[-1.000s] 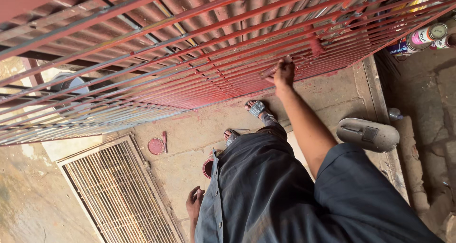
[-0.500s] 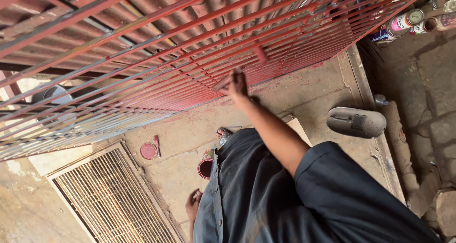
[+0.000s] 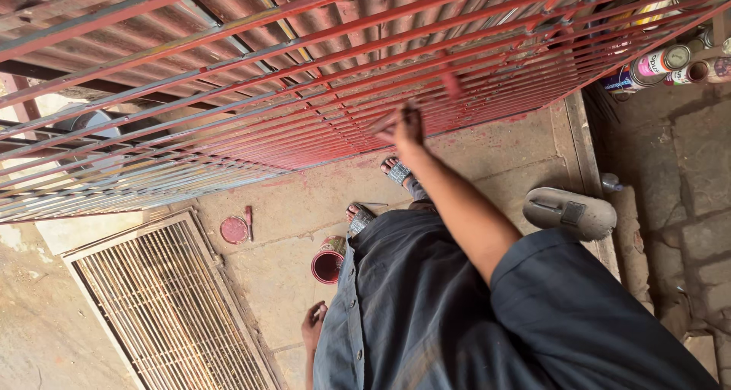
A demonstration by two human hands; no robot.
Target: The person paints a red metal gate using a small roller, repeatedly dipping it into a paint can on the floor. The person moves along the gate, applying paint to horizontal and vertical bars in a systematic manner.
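Observation:
A large metal grille leans in front of me, its bars painted red on the right and still grey on the left. My right hand reaches out to the red bars and grips a thin paint brush, which is blurred. My left hand hangs beside my dark blue-grey garment with its fingers loose and nothing in it. An open can of red paint stands on the concrete floor just above that hand, next to my sandalled feet.
The can's red lid and a small red-handled tool lie on the floor. A second pale grille lies flat at lower left. A grey sandal rests on a step at right. Several paint cans lie at top right.
My right hand has slid leftward along the red bars of the grille. The view has shifted with it, so the feet and the paint can sit more to the centre.

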